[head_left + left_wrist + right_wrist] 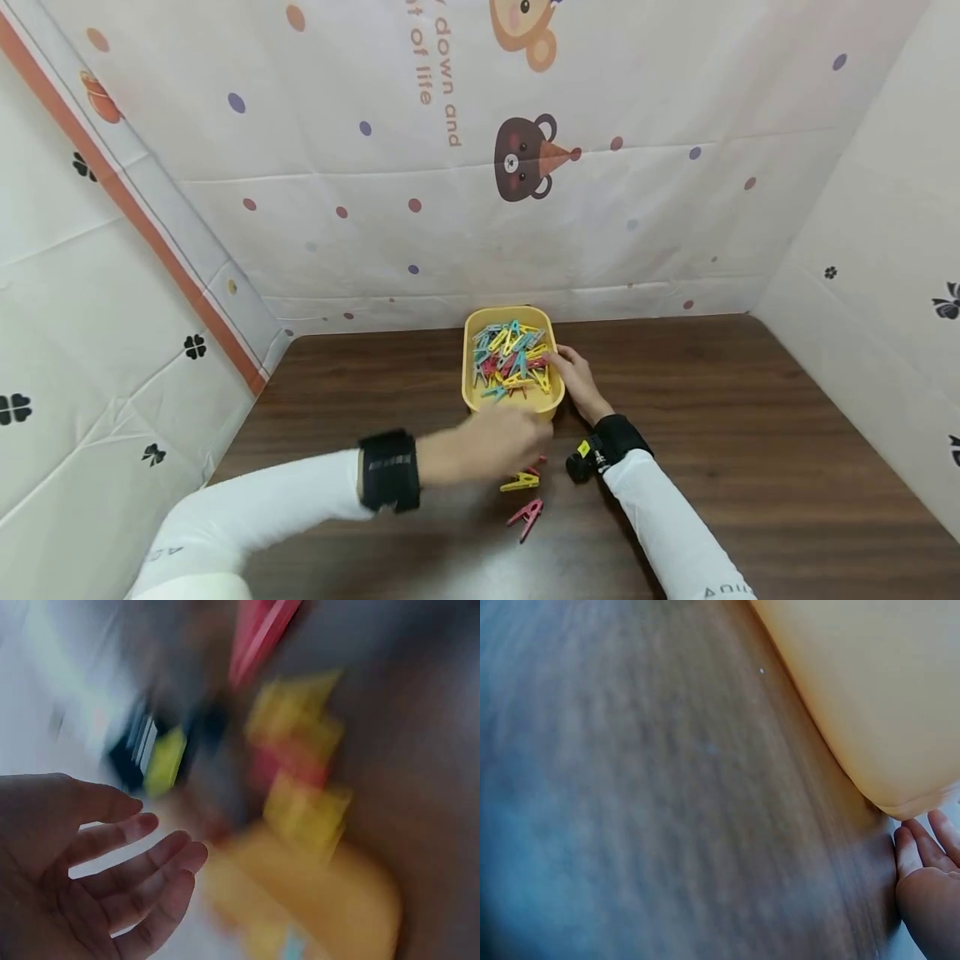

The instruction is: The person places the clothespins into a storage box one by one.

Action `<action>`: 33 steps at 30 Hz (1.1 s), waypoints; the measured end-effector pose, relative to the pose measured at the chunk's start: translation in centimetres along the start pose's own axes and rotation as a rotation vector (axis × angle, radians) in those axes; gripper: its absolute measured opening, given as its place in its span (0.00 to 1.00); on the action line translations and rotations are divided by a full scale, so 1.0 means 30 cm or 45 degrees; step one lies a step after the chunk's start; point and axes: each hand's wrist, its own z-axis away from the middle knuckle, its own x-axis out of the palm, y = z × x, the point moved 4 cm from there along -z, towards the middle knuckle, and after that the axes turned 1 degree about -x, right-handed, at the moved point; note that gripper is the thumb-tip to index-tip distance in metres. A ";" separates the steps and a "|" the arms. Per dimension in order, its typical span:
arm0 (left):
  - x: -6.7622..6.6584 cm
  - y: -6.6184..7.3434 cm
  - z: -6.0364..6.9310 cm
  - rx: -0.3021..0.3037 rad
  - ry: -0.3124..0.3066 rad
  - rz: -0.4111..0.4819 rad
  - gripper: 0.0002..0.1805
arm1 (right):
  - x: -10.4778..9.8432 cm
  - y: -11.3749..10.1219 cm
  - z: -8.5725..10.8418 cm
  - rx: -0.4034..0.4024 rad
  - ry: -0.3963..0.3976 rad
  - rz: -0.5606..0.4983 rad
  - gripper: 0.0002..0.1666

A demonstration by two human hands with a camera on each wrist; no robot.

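A yellow plastic basket [472, 392] full of clothespins [513, 354] in blue, yellow and red stands by the back edge of the table. My right hand [579, 385] holds its right rim, a digit reaching over the edge; in the right wrist view, fingers [911, 851] lie against the outer wall of the basket [885, 712]. My left hand [491, 442], blurred in the head view, hovers before the basket's near side. Its loosely bent fingers [142, 881] carry nothing in the left wrist view. Below it lie a yellow clothespin [521, 482] and a red clothespin [527, 518].
Another red clothespin [537, 463] shows partly behind the left hand. The brown wooden table [720, 433] meets a printed white sheet [450, 242] at the back and sheets on both sides. Black bands [390, 471] circle both wrists.
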 end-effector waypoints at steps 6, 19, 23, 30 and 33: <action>0.176 0.127 0.143 0.222 -0.186 0.104 0.08 | -0.002 -0.007 -0.004 0.012 0.006 -0.020 0.36; -0.047 -0.089 -0.011 -0.031 0.040 0.663 0.04 | 0.011 -0.001 -0.008 -0.009 -0.001 -0.023 0.34; -0.182 -0.253 -0.131 -0.249 0.302 0.672 0.06 | 0.004 -0.001 -0.006 0.000 0.002 -0.043 0.34; -0.105 -0.494 -0.301 -0.604 0.299 0.537 0.08 | -0.004 0.015 -0.008 0.038 0.021 -0.064 0.36; 0.082 -0.603 -0.356 -0.671 0.158 0.412 0.11 | -0.004 0.014 -0.010 0.032 0.029 -0.060 0.35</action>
